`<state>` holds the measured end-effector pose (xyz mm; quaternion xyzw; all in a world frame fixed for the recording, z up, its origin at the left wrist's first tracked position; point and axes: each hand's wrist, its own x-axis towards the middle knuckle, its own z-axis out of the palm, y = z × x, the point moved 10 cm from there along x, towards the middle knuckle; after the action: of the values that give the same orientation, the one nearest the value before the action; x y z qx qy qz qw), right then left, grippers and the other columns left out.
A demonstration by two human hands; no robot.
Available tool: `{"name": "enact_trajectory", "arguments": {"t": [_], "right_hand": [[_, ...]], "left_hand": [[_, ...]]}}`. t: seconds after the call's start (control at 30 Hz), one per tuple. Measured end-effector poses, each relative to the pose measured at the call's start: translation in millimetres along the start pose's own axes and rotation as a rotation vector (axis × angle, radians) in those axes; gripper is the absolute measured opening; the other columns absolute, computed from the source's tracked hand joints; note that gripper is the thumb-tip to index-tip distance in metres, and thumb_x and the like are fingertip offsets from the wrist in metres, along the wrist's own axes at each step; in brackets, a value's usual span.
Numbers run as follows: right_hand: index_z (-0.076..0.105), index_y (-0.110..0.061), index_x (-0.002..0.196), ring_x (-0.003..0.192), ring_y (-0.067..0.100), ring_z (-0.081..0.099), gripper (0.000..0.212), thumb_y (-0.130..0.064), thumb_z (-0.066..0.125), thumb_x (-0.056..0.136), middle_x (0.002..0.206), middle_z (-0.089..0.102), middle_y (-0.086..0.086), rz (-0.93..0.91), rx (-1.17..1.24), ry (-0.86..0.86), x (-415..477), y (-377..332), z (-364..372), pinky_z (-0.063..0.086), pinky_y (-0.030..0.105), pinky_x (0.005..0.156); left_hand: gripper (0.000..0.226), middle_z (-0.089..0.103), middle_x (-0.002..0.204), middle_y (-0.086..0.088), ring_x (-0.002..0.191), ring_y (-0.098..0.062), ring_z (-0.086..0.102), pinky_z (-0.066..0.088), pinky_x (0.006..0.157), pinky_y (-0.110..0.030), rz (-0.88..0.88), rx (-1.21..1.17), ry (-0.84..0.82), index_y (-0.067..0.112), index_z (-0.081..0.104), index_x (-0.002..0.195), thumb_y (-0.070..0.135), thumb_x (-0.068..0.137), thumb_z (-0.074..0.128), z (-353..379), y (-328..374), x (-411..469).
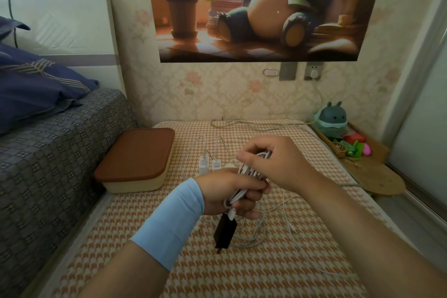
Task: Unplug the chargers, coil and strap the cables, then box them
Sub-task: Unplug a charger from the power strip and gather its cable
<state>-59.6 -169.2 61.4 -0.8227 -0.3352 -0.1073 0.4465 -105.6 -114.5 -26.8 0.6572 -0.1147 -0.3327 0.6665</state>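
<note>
My left hand [229, 191] grips a bundle of coiled white cable [244, 172] above the houndstooth mat. A black charger [225, 230] hangs from the bundle's lower end, just under my fingers. My right hand [273, 159] pinches the top loops of the same coil. Two white chargers [210, 164] stand plugged into a power strip behind my hands, their cables running toward the wall. More loose white cable [263, 227] lies on the mat below the hands. A cream box with a brown lid [137, 155], closed, sits at the left of the mat.
A bed with a patterned cover [55, 152] runs along the left. A round toy [332, 118] and small items sit on a wooden shelf at the right. Another white plug [313, 72] sits in a wall socket under the poster.
</note>
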Motion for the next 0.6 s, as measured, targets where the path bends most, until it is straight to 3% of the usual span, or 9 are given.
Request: {"name": "enact_trajectory", "arguments": {"t": [0.1,0.23,0.3,0.37,0.4,0.5,0.6], "right_hand": [[0.071,-0.027,0.065,0.064,0.006,0.063,0.034,-0.049,0.069,0.09,0.066,0.069,-0.009,0.014,-0.087,-0.088,-1,4,10,0.05,0.029,0.064],[0.055,-0.012,0.051,0.045,0.013,0.039,0.052,-0.037,0.066,0.095,0.046,0.046,0.006,0.001,-0.05,0.044,2,9,-3,0.035,0.035,0.049],[0.049,-0.004,0.052,0.044,0.012,0.034,0.055,-0.033,0.065,0.096,0.047,0.04,0.013,0.017,-0.057,0.091,1,13,-12,0.029,0.034,0.046],[0.043,-0.002,0.052,0.043,0.013,0.031,0.057,-0.03,0.063,0.098,0.045,0.033,0.007,0.078,-0.04,0.152,-1,25,-24,0.027,0.028,0.045],[0.041,-0.002,0.052,0.043,0.014,0.03,0.058,-0.03,0.062,0.098,0.046,0.032,0.005,0.121,-0.023,0.182,-2,33,-29,0.026,0.025,0.045],[0.041,0.0,0.053,0.044,0.02,0.034,0.061,-0.035,0.059,0.099,0.047,0.035,0.007,0.233,-0.001,0.275,-4,55,-42,0.027,0.03,0.047],[0.04,-0.01,0.05,0.043,0.02,0.035,0.06,-0.041,0.058,0.099,0.046,0.035,0.007,0.295,-0.028,0.323,-5,67,-48,0.028,0.031,0.05]], "left_hand": [[0.015,0.037,0.06,0.004,0.039,-0.006,0.037,0.053,0.072,-0.029,-0.03,0.038,-0.044,0.009,0.056,0.087,0.02,0.097,0.05,3,-6,-1],[0.021,0.049,0.065,0.001,0.048,-0.011,0.049,0.052,0.089,-0.04,-0.048,-0.033,-0.011,0.009,0.067,0.096,0.027,0.091,0.058,2,-7,0],[0.028,0.071,0.089,-0.001,0.079,-0.02,0.068,0.043,0.103,-0.046,-0.076,0.081,0.025,0.02,0.071,0.108,0.037,0.088,0.06,-5,-8,-3],[0.032,0.073,0.114,0.005,0.113,-0.018,0.064,0.033,0.113,-0.05,-0.087,0.277,0.042,0.031,0.067,0.114,0.045,0.086,0.06,-14,-9,-9],[0.035,0.071,0.118,0.006,0.118,-0.017,0.062,0.033,0.113,-0.051,-0.065,0.311,0.037,0.03,0.065,0.118,0.044,0.086,0.06,-15,-9,-11],[0.029,0.073,0.101,0.001,0.096,-0.019,0.069,0.052,0.091,-0.041,0.057,0.17,0.018,0.016,0.064,0.112,0.026,0.085,0.066,-10,-1,-9],[0.029,0.065,0.083,-0.009,0.068,-0.018,0.059,0.048,0.064,-0.033,0.153,0.153,0.209,0.006,0.062,0.114,0.011,0.086,0.071,-23,6,-1]]}}
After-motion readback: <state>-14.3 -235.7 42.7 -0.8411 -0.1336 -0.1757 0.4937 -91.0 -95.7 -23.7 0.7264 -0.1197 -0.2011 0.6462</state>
